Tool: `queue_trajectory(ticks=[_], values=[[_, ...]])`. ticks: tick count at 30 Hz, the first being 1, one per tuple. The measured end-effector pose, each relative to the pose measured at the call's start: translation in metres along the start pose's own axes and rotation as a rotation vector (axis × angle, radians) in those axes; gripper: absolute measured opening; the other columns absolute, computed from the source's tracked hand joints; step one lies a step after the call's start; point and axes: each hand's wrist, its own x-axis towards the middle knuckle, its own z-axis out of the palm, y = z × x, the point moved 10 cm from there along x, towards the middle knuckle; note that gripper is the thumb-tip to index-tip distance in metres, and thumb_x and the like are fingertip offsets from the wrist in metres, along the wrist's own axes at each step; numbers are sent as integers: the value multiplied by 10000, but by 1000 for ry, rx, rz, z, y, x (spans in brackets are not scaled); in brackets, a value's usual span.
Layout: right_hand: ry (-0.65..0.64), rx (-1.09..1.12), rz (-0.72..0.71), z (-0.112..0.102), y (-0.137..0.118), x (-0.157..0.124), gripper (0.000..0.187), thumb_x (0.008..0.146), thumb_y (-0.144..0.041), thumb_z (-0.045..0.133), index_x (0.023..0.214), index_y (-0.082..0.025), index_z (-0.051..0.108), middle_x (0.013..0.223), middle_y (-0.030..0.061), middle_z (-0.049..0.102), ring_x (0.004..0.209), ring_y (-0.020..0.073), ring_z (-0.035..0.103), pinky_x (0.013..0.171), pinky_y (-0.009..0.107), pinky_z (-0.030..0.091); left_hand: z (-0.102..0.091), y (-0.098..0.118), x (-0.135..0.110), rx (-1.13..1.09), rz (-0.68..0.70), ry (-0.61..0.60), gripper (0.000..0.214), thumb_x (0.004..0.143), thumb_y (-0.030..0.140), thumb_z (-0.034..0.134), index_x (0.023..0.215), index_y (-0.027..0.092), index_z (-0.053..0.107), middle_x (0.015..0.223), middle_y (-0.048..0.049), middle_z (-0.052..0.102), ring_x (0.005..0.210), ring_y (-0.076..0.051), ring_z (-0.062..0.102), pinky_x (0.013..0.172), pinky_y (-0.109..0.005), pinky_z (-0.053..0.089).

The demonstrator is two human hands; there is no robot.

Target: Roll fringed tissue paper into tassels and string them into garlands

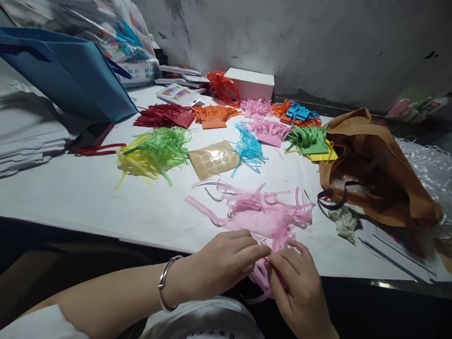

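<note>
Both of my hands meet at the table's front edge over a pink fringed tissue-paper piece point(256, 220), whose strips spread across the white tabletop and hang below the edge. My left hand point(226, 259), with a silver bangle at the wrist, is closed on pink strips, its fingertips pressed together. My right hand point(296, 278) pinches the same strips right beside it; the exact fingertip grip is partly hidden. Just beyond lies a kraft-coloured sheet of round clear stickers point(213, 160), with a light blue paper tassel point(249, 148) touching its right side.
Green and yellow tissue strips point(155, 153) lie left of centre. Behind are dark red point(164, 115), orange point(215, 115) and pink fringed bundles point(270, 130). A brown fabric bag point(381, 165) stands open at right, a blue bag point(67, 75) at left. A white box point(250, 82) is near the wall.
</note>
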Motion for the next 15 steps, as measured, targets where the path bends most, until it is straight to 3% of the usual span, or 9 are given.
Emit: queue_trajectory(ticks=[4, 7, 10, 13, 15], values=[[-64, 134, 21, -1, 4, -6, 163, 956, -113, 510, 1040, -201, 619, 914, 31, 685, 888, 169, 663, 1014, 408, 478, -17, -4, -9, -135, -27, 55, 261, 918, 32, 493, 1109, 185, 587, 880, -55, 657, 787, -149, 593, 695, -235, 497], [35, 103, 103, -8, 24, -9, 308, 988, -207, 512, 1289, -178, 569, 1208, 107, 660, 1181, 217, 605, 1003, 368, 512, -51, -35, -28, -220, -202, 151, 282, 912, 20, 472, 1035, 220, 627, 923, -40, 640, 837, -150, 609, 720, -249, 513], [123, -32, 118, -2, 38, -4, 360, 982, -184, 540, 1342, -181, 544, 1241, 115, 653, 1215, 216, 590, 1003, 373, 528, -113, -90, -66, -259, -465, 458, 204, 928, 69, 481, 943, 206, 631, 875, -2, 616, 759, -129, 588, 673, -268, 497], [-3, -159, -34, 36, 34, 7, 387, 976, -146, 533, 1362, -167, 524, 1293, 120, 642, 1252, 231, 574, 1096, 467, 473, -178, -145, -125, -264, -726, 886, 115, 871, 56, 501, 861, 136, 583, 768, 22, 585, 662, -84, 533, 637, -248, 450], [-75, -248, -98, 60, 34, 9, 391, 981, -159, 512, 1371, -139, 517, 1344, 140, 618, 1279, 262, 560, 1115, 525, 446, -218, -164, -155, -132, -812, 1047, 81, 827, 55, 494, 832, 104, 558, 688, 35, 551, 606, -64, 495, 626, -237, 431]])
